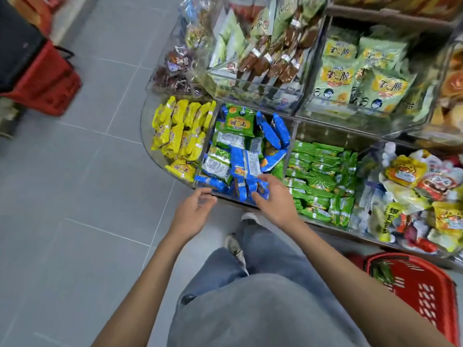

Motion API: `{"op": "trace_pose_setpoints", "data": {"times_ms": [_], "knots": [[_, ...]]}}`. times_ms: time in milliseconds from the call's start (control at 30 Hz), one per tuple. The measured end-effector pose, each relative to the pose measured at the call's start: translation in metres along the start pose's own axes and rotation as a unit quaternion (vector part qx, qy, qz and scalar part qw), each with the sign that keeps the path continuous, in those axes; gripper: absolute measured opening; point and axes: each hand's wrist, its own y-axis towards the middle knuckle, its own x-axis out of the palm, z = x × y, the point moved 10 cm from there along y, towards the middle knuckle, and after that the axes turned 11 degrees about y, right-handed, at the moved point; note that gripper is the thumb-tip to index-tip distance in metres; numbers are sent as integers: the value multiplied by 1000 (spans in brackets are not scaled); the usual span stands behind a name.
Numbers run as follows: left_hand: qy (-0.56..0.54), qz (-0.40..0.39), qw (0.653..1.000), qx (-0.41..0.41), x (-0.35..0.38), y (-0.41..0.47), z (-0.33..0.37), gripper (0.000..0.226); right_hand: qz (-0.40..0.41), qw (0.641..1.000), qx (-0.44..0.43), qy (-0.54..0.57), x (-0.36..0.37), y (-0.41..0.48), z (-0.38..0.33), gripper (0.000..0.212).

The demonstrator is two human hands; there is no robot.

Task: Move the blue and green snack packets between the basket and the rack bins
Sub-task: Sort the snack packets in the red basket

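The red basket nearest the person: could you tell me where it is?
The red basket stands on the floor at the head view's lower right, in front of the rack, near the green packets.

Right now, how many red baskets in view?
2. One red basket on the floor lower right; a second basket upper left, under a black object. Blurred red shape at top left could be a third.

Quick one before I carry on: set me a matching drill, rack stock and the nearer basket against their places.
1 yellow packets
2 blue packets
3 nearer red basket

A floor, at the person's right
B leftmost lower bin
C second lower bin, mixed with green packets

Pairs: 1-B, 2-C, 3-A
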Motion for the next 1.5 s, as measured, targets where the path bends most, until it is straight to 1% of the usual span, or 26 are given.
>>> {"op": "trace_pose_setpoints", "data": {"times_ms": [100, 167, 233, 300, 333, 400, 467, 533, 600, 667, 767, 900, 933, 1000, 1067, 1100, 1167, 1233, 1267, 1300, 1333, 1367, 1400, 1433, 1500], "knots": [[-12, 17, 1000, -12, 2, 20, 5, 15, -16, 997, -39, -58, 9, 47, -9, 60], [-24, 27, 999, -27, 6, 28, 3, 14, -53, 993, -44, -94, 24, 71, -6, 72], [-38, 27, 998, -37, 12, 32, 1, 16, -105, 984, -30, -144, 39, 85, 3, 84], [-58, 24, 997, -55, 16, 35, -2, 18, -142, 974, -14, -178, 48, 90, 11, 87], [-61, 24, 996, -64, 16, 35, -3, 18, -144, 974, -10, -174, 48, 91, 12, 84], [-65, 24, 994, -78, 17, 36, -5, 18, -119, 985, -14, -127, 41, 95, 11, 72], [-74, 22, 993, -88, 17, 39, -4, 18, -72, 995, -20, -68, 25, 99, 6, 57], [-77, 15, 993, -86, 15, 45, -1, 18, -26, 998, -27, -43, 4, 102, -1, 42], [-79, 13, 994, -73, 9, 53, 7, 17, 3, 998, -38, -40, -14, 102, -10, 33], [-84, 30, 995, -55, -4, 61, 18, 15, 13, 999, -41, -3, -29, 101, -20, 29], [-110, 54, 992, -25, -24, 72, 35, 13, -2, 994, -27, 104, -38, 94, -36, 23], [-150, 41, 988, 0, -37, 82, 54, 16, -60, 975, 20, 215, -25, 84, -53, 13], [-155, 26, 988, 2, -38, 84, 57, 17, -76, 968, 34, 237, -18, 81, -57, 11], [-192, -27, 981, -4, -33, 84, 59, 15, -104, 953, 60, 276, -3, 75, -66, 9], [-243, -85, 966, -16, -25, 79, 57, 12, -124, 944, 76, 297, 13, 70, -73, 8], [-254, -94, 962, -24, -23, 75, 52, 12, -131, 942, 81, 298, 20, 68, -75, 8], [-267, -77, 959, -51, -26, 69, 34, 12, -148, 938, 103, 297, 35, 64, -76, 13], [-303, -44, 948, -82, -32, 61, 13, 13, -161, 920, 154, 321, 51, 60, -69, 27], [-320, -25, 942, -100, -36, 56, 1, 12, -151, 915, 178, 328, 55, 59, -63, 32], [-332, -7, 936, -121, -40, 51, -11, 12, -127, 923, 182, 314, 56, 62, -56, 33], [-339, 9, 930, -140, -44, 46, -24, 14, -95, 945, 160, 268, 53, 68, -51, 30], [-343, 22, 926, -158, -47, 42, -35, 18, -67, 971, 120, 197, 50, 74, -49, 25], [-344, 31, 923, -172, -50, 38, -46, 21, -53, 990, 75, 110, 50, 80, -50, 25], [-341, 39, 921, -183, -52, 35, -55, 24, -54, 998, 30, 21, 56, 85, -53, 31], [-335, 52, 920, -199, -55, 30, -70, 24, -75, 988, -57, -122, 80, 89, -62, 47]]}}
